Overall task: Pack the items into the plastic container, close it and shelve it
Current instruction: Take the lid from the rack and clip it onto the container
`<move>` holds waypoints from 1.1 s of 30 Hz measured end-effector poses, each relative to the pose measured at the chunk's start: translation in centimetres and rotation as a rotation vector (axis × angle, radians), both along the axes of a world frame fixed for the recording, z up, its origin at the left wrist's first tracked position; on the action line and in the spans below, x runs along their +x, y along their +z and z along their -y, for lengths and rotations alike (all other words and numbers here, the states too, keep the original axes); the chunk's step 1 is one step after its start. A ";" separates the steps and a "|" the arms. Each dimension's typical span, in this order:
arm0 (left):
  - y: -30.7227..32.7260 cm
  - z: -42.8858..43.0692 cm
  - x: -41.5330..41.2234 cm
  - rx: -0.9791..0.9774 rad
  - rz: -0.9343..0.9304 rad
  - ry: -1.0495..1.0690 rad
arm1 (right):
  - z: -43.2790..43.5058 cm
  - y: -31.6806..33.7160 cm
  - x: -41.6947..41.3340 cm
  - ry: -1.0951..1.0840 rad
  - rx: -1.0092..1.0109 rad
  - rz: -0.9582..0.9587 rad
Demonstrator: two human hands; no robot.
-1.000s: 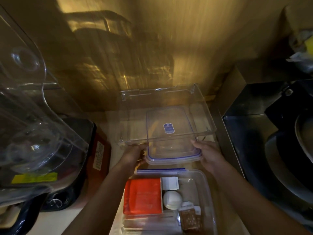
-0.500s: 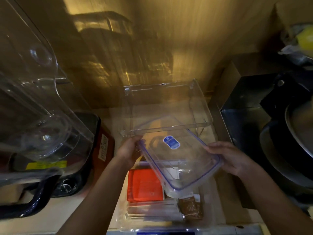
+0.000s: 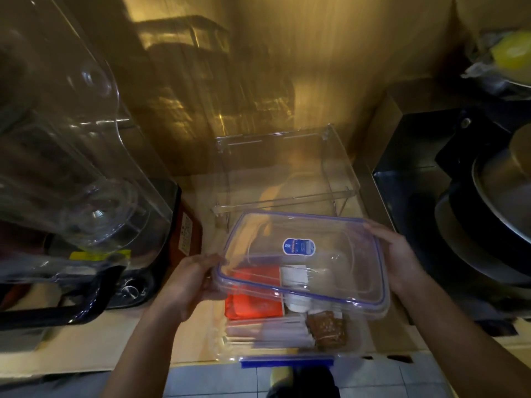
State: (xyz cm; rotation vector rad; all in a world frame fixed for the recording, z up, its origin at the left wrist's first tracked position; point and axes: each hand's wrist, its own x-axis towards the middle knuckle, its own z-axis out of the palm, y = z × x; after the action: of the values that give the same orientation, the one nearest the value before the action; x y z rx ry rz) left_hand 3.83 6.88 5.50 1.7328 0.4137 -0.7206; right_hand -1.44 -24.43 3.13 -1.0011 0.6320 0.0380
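Note:
A clear lid (image 3: 301,259) with a blue seal and a blue sticker hovers tilted over the open plastic container (image 3: 227,349). My left hand (image 3: 189,282) grips the lid's left edge. My right hand (image 3: 399,259) holds its right edge. Inside the container lie an orange packet (image 3: 253,307), a white round item partly hidden by the lid, several white straws or sticks (image 3: 275,331) and a brown sachet (image 3: 327,330). A blue latch (image 3: 287,362) shows at the container's near edge.
A clear acrylic riser shelf (image 3: 287,173) stands behind the container. A blender with a clear jug (image 3: 71,173) and black handle fills the left. Dark pans with a metal lid (image 3: 494,219) sit to the right. The cardboard-lined shelf edge (image 3: 86,366) runs below, with floor tiles beneath.
Both hands pulled the lid out from under the riser shelf and toward me. It turned from skewed to roughly square above the container.

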 end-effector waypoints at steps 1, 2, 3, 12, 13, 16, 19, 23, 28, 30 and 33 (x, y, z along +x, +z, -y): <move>0.0 -0.1 -0.6 0.100 0.038 -0.032 | -0.6 -0.1 -0.3 0.013 -0.100 0.010; -0.1 -0.2 -1.2 0.234 0.096 -0.066 | -1.2 -0.4 -0.4 0.025 -0.191 0.004; -0.4 -0.2 -1.8 0.411 0.180 -0.126 | -1.7 -0.7 -0.6 0.041 -0.257 -0.011; -4.4 -0.2 -7.5 1.032 0.523 -0.351 | -2.8 -4.0 -1.7 0.204 -0.468 -0.108; -4.8 -0.3 -7.8 1.079 0.534 -0.383 | -2.9 -4.4 -1.9 0.214 -0.482 -0.114; -5.2 -0.6 -8.2 1.185 0.502 -0.433 | -3.2 -5.3 -2.1 0.278 -0.483 -0.133; -5.4 -0.8 -8.0 1.226 0.482 -0.463 | -3.4 -5.5 -1.9 0.288 -0.493 -0.142; -6.0 -1.7 -7.6 1.081 0.468 -0.369 | -3.4 -5.4 -2.1 0.263 -0.560 -0.156; -6.9 -1.2 -8.6 0.262 0.359 -0.060 | -3.9 -5.7 -4.7 0.281 -0.513 -0.142; -7.3 -0.5 -9.1 0.145 0.346 0.060 | -4.2 -5.9 -5.5 0.277 -0.487 -0.112; -7.8 0.1 -9.0 0.055 0.369 0.173 | -4.2 -6.0 -5.5 0.252 -0.468 -0.105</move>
State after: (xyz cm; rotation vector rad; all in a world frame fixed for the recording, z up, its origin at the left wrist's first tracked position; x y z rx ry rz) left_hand -5.12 6.83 -2.29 1.8097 0.3242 -0.2589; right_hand -6.92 -20.20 -2.90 -1.5363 0.6201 0.1712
